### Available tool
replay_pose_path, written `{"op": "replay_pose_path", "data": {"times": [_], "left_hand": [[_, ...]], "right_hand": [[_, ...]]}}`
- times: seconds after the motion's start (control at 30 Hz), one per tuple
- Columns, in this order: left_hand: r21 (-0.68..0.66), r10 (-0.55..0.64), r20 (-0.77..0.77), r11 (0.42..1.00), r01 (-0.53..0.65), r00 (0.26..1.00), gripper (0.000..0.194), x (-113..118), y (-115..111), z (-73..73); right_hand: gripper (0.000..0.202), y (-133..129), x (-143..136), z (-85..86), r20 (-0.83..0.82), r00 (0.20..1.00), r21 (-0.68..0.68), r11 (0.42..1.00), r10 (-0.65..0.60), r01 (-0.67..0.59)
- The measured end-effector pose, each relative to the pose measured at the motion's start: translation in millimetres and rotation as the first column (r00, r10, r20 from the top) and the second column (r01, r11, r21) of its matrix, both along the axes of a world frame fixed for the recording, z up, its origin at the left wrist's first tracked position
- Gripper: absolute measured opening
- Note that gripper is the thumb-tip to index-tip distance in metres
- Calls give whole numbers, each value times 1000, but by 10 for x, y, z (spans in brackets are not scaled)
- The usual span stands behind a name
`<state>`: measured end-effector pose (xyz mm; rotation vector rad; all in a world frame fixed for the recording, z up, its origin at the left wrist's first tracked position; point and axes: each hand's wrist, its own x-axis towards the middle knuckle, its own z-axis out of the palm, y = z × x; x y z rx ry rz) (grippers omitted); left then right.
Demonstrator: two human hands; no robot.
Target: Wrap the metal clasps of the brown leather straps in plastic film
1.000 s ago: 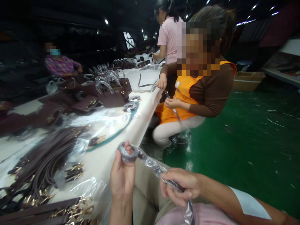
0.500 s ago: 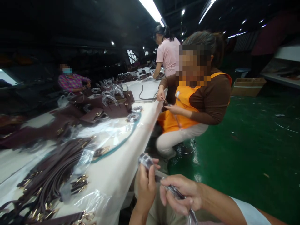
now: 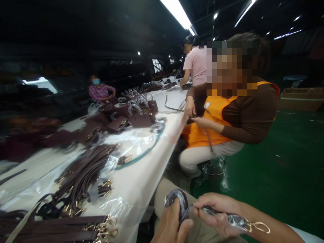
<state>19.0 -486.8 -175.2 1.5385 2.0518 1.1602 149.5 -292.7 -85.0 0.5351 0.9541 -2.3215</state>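
Note:
A dark strap in clear plastic wrap (image 3: 234,221) runs between my hands, coiled at its left part. My left hand (image 3: 172,224) grips the coil low in the view, its thumb pressed against the plastic. To its right, my right hand (image 3: 215,211) is closed round the straighter length, and a gold clasp (image 3: 260,226) sticks out beyond it over my forearm. On the table (image 3: 141,168) to the left lie a bundle of dark brown straps (image 3: 86,168) with gold clips and another row of straps (image 3: 55,227) at the near edge.
Brown handbags (image 3: 141,118) with wrapped handles stand farther along the table. A person in an orange apron (image 3: 220,114) sits close ahead on a stool. Another in pink (image 3: 198,64) stands beyond, and one in a checked shirt (image 3: 100,91) is across the table. A cardboard box (image 3: 301,99) sits right.
The view has swung left. My left hand has turned, and the coil in it looks bigger. The gold clasp now shows past my right hand. The seated person's hands have shifted.

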Motion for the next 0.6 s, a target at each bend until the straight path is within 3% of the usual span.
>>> {"op": "replay_pose_path", "data": {"times": [0.07,0.13,0.23,0.3,0.33,0.37,0.43,0.5,0.53,0.6], "left_hand": [[-2,-48,106,999,49,993,52,66,33,136],[9,-103,290,994,105,951,47,123,73,340],[-2,-98,599,992,124,795,42,159,97,608],[-10,-71,712,994,110,699,39,157,80,701],[-6,-69,744,994,109,664,39,154,65,727],[3,-75,768,994,113,636,39,151,49,744],[34,-94,802,993,112,589,40,145,25,774],[74,-120,817,992,105,564,41,137,12,814],[90,-131,819,991,100,559,42,131,9,838],[111,-140,829,990,85,542,47,115,-1,890]], "right_hand": [[36,67,-20,27,173,985,-251,966,-15,59],[46,100,-31,104,256,962,-356,916,-94,184],[52,100,-30,281,170,930,-245,900,-327,361],[48,73,-31,413,-75,867,-26,870,-492,492],[45,53,-36,474,-260,815,121,820,-517,559],[41,30,-47,527,-457,761,274,741,-461,613],[32,-11,-84,594,-734,668,527,518,-122,674],[32,-38,-137,598,-746,602,665,342,285,664],[35,-47,-164,581,-698,579,711,305,422,634],[44,-75,-203,532,-621,593,781,344,512,521]]}}
